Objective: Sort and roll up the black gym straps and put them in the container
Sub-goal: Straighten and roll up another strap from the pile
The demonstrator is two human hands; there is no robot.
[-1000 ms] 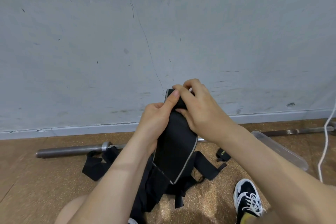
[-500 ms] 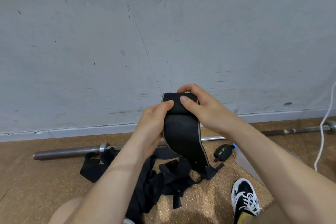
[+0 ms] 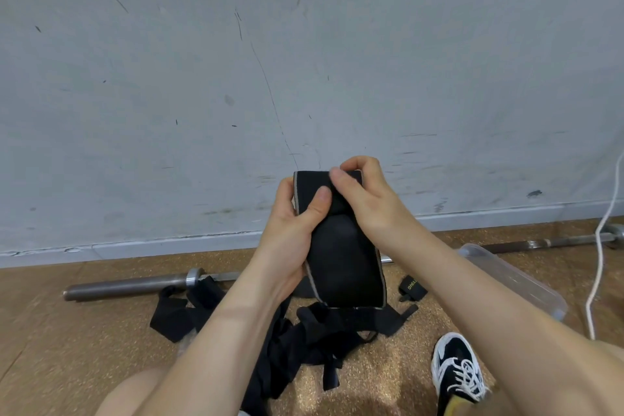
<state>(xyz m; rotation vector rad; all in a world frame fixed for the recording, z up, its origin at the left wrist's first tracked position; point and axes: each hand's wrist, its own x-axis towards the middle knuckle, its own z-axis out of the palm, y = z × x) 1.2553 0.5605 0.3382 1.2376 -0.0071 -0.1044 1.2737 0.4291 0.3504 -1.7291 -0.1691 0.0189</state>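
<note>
Head view: we see both hands raised in front of a scuffed grey wall (image 3: 304,61), holding one wide black strap (image 3: 342,257) with pale edging at the middle of the frame. The left hand (image 3: 290,233) grips the strap's nine o'clock edge, its thumb pressed flat on the front and its fingers curled behind. The right hand (image 3: 369,199) pinches the folded top end at twelve o'clock between thumb and bent fingers. The strap's lower end hangs free, above a tangled pile of black straps (image 3: 304,341) on the cork-coloured floor (image 3: 67,348) at six o'clock.

From the held strap, a small rolled strap (image 3: 412,287) with yellow lettering lies on the floor at four o'clock, apart from the pile. A clear plastic container (image 3: 520,284) sits at three o'clock, partly hidden by the right forearm; we cannot tell what is inside. A steel barbell (image 3: 135,284) runs along the wall's foot from nine to three o'clock. A white cord (image 3: 604,246) hangs at three o'clock, and a black-and-white shoe (image 3: 459,371) shows at five o'clock.
</note>
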